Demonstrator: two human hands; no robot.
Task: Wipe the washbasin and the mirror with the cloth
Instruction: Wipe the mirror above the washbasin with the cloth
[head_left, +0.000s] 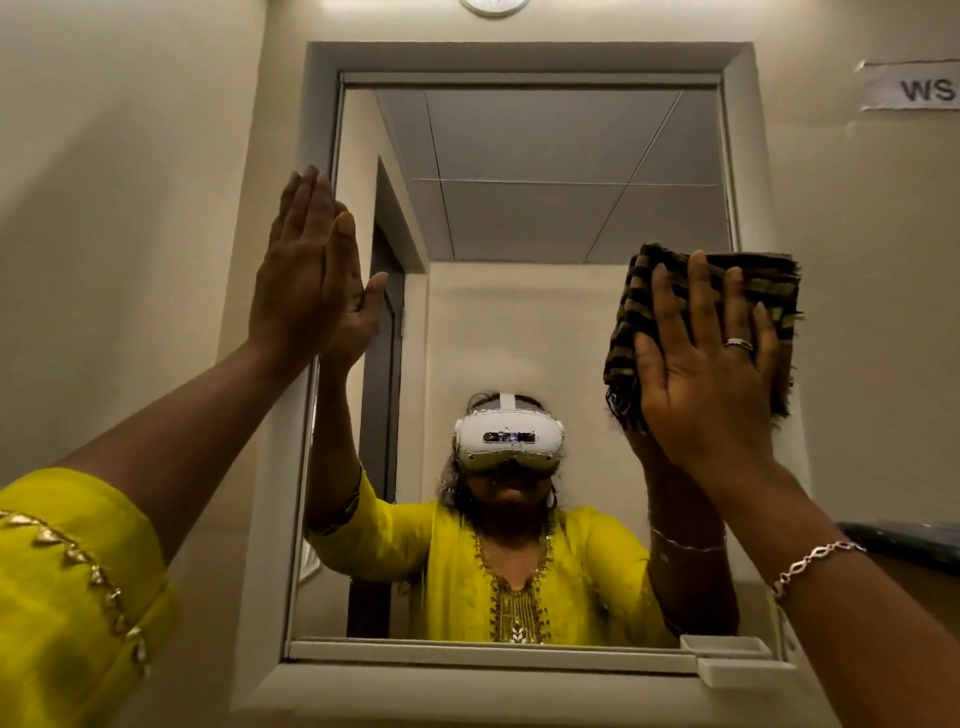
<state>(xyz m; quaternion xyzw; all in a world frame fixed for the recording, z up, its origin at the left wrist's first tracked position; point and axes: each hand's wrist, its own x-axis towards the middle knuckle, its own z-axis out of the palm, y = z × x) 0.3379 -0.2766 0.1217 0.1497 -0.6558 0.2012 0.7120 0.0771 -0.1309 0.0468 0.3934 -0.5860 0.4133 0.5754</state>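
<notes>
A framed mirror (545, 208) fills the wall in front of me. My right hand (706, 374) presses a folded dark striped cloth (774, 280) flat against the glass near the mirror's right edge, fingers straight and spread. My left hand (306, 275) rests flat with straight fingers on the mirror's left edge, where the glass meets the frame. The reflection shows a person in a yellow top wearing a white headset. The washbasin is out of view.
A pale frame (519, 686) surrounds the mirror, with a small white bracket (727, 660) at its lower right corner. A paper label (914, 88) is stuck on the right wall. A dark ledge (914, 540) juts out at the right.
</notes>
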